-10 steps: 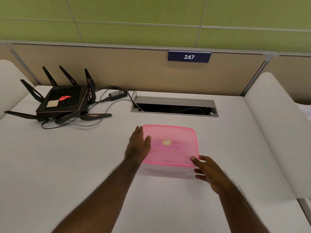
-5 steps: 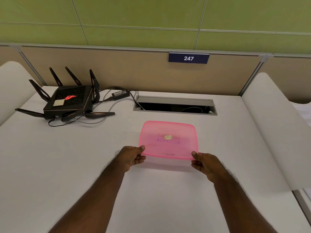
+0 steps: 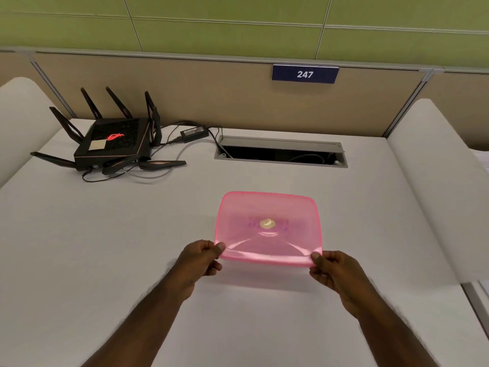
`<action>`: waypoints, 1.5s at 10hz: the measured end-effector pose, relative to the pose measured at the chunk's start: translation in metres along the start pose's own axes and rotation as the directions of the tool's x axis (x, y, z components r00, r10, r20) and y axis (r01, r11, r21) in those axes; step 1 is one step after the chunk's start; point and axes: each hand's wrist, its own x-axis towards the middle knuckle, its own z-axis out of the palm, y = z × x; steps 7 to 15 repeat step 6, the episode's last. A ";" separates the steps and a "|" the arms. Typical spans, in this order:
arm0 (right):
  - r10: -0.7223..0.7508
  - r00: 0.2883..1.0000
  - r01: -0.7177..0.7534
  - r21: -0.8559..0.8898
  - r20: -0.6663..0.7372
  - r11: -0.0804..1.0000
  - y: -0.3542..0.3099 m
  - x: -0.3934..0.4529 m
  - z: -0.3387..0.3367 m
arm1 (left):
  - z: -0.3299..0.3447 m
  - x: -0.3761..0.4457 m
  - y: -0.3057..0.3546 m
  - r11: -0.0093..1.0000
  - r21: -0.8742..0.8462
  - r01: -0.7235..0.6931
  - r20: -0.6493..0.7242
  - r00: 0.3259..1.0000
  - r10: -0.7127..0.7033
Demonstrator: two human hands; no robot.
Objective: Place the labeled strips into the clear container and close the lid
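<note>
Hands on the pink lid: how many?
2. The left hand pinches the near left corner of the pink lid; the right hand pinches the near right corner. Each grip is at the front edge.

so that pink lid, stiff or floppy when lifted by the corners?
Probably floppy: the pink lid shows curved creases fanning from its near edge, where the left hand and right hand pinch the two corners. It looks thin and translucent, so likely light. The glossy sheen suggests a smooth surface that could slip from a light pinch.
</note>
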 end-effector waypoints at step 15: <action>0.036 0.995 -0.064 -0.317 -0.092 0.946 0.038 -0.049 -0.009 | -0.024 -0.048 -0.031 0.949 0.302 0.084 -0.031 0.996 -0.079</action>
